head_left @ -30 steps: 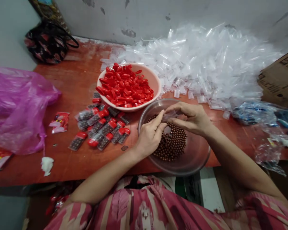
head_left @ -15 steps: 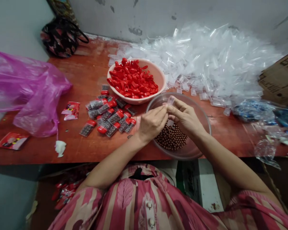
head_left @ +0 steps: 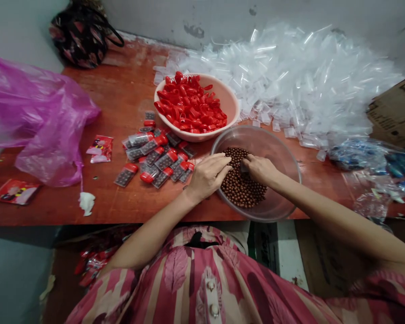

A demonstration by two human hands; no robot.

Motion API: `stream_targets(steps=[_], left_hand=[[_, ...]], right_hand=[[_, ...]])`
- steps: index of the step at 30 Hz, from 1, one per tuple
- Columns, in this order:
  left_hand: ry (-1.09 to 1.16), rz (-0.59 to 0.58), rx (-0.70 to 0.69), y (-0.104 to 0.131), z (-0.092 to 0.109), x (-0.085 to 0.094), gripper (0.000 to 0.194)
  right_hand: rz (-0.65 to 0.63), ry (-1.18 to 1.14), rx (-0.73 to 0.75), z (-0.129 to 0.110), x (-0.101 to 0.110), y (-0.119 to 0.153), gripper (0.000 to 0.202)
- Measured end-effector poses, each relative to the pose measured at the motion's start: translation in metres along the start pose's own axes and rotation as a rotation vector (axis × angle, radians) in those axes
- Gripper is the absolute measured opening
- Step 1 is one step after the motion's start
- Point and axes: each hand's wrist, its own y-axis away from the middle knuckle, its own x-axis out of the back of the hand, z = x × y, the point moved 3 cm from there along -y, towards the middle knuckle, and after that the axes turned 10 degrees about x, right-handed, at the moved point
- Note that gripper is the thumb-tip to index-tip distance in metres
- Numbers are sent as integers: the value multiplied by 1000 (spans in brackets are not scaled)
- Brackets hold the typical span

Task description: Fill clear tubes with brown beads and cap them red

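Note:
A clear plastic bowl (head_left: 283, 180) at the table's front edge holds many small brown balls (head_left: 245, 193). Inside it, my right hand (head_left: 259, 170) is closed and pressed down among the balls. A small clear plastic container (head_left: 245, 165) shows partly between its fingers; the rest is hidden. My left hand (head_left: 207, 176) rests over the bowl's left rim, fingers stretched toward the balls and holding nothing. Left of it lies a pile of filled clear containers with red caps (head_left: 162, 162). Behind stands a pink bowl (head_left: 232, 110) full of loose red caps (head_left: 192, 105).
A large heap of clear containers (head_left: 290, 81) covers the back right. Blue plastic packs (head_left: 361, 155) and a cardboard box (head_left: 396, 108) stand at the right. On the left are a purple bag (head_left: 50, 130), red packets (head_left: 101, 147) and a dark flowered bag (head_left: 79, 38).
My hands have parted. The right one has gone down into the balls with the clear container, while the left has drawn back to the bowl's rim. The view has shifted slightly.

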Motion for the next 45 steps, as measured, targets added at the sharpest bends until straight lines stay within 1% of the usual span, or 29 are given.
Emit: stream_targets(steps=[2,4,7,9,11,14,16,18,20,23,25,27,29,32,34,35,37,39,41,43,45], left_hand=[[34,15,22,-1,-1,1,19],[69,30,43,-2,-1,2,20],[96,35,65,-3,-2,3,20],[95,34,68,-3,-1,4,21],[117,40,93,-4,-1,6,21],[196,42,218,-7,-2,11,22],[228,42,300,-9,-3,12,25],[237,23,334,-13,-1,11,30],[232,-33,343,-18,2,8,38],[207,-165,370,-26,9,-1,49],[224,-242,396,-30,13,-6,47],[311,-280,422,-34,13,-10,43],[469,-295,468,-36,10,-14,39],[810,-323,624,-35,4,-19,37],[1019,-328,735,-33,3,-20,39],[1090,-323,767,-33,3,-20,41],[1143,-313,781,-31,7,-18,43],[1131,-304,776,-30,10,-16,44],[1135,-294,792,-28,12,-16,45],[1174,-278,825,-27,12,-17,46],[1206,-269,847,-27,11,-19,46]], right_hand=[[21,9,58,-9,8,-10,29],[59,-37,90,-15,14,-20,28],[138,-221,110,-20,16,-35,29],[209,-439,119,-20,14,-40,33],[283,-728,107,-18,12,-42,37],[349,-1190,93,-13,13,-35,42],[383,-1438,82,-9,17,-28,45],[429,-1594,50,-5,23,-20,49],[483,-1659,37,-1,30,-12,52],[583,-1651,88,1,42,-3,46],[629,-1603,121,1,48,3,39],[646,-1549,135,0,53,8,38],[667,-1521,140,0,57,13,42],[664,-1541,166,6,64,16,47],[669,-1545,169,16,68,13,41],[693,-1530,154,23,71,9,37],[764,-1443,99,40,77,-4,32],[791,-1245,40,55,84,-25,29],[751,-994,-7,66,93,-52,24],[676,-755,-39,72,101,-85,21],[577,-547,-59,75,109,-120,23]])
